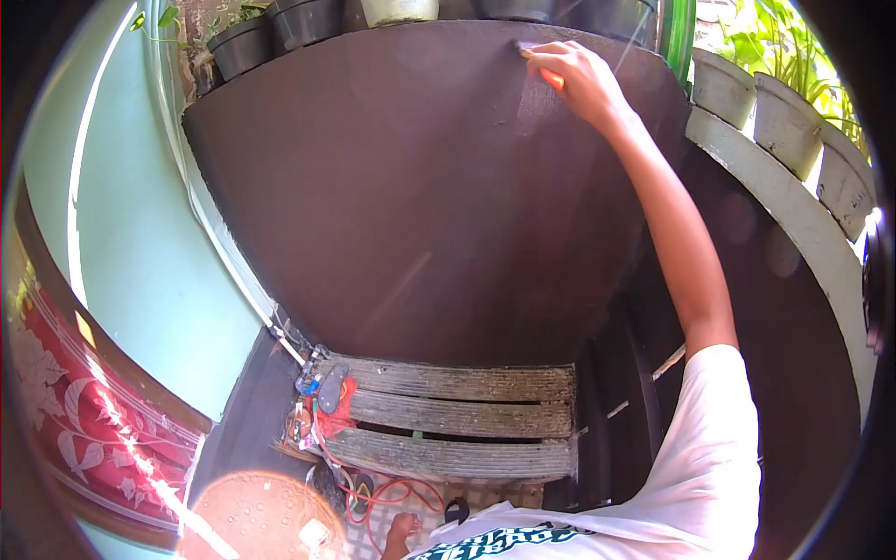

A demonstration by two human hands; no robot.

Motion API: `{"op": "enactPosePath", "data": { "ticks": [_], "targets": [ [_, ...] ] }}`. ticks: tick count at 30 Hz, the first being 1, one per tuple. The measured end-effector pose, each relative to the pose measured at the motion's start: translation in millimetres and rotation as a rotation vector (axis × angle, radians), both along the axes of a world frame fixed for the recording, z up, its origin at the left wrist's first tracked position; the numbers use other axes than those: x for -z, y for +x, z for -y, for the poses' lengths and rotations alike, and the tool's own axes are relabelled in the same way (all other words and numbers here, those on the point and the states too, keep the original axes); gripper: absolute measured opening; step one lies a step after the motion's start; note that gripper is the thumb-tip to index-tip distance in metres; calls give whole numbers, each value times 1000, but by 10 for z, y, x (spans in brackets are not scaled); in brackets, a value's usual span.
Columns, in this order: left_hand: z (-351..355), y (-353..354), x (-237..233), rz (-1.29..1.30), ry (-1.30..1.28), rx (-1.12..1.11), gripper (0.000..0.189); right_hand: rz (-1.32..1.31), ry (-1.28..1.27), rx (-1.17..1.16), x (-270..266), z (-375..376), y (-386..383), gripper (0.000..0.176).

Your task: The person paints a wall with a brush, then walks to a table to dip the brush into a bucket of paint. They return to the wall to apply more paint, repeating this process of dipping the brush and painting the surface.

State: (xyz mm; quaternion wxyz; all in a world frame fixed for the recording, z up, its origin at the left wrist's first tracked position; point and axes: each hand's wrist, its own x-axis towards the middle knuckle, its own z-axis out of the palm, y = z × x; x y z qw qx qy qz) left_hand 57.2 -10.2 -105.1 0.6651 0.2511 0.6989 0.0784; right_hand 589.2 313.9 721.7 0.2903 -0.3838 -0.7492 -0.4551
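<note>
Brush: resting at one o'clock, near the top of the brown wall | right hand: fingers pinching it; left hand: cannot tell | long reach is risking a slip, possibly smearing pots

A bare right hand, its arm stretched up from a white sleeve, pinches a small brush-like tool (mostly hidden by the fingers) against a dark brown wall, close to its top edge and toward its upper right corner. A paler patch marks the wall just below. Dark pots and a whitish pot line the wall's top edge; more pots stand along a pale ledge to the right. Below is a slatted bench, a grey slipper and red netting at its left end.
</note>
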Motion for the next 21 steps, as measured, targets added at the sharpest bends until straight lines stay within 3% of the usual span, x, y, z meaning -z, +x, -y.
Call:
{"op": "enactPosePath", "data": {
  "ticks": [4,8,12,15,16,19,21],
  "targets": [
    [-24,-7,63,14,12,10,23,-23,-377,272,-131,190,-154,12],
    [40,42,145,34,-1,40,23,19,32,12,-356,156,8,13],
    [41,47,231,92,0,52,23,85,-260,249,-214,40,42,11],
    [65,89,178,81,2,50,22,-22,-165,66,-326,146,0,12],
    [52,76,148,97,2,36,22,49,34,-8,-329,61,50,11],
    [-37,43,285,96,-32,29,22,156,176,-38,-255,-45,78,9],
    [-39,-14,299,107,-43,25,23,138,11,58,-236,-6,14,13]
  ]
}}
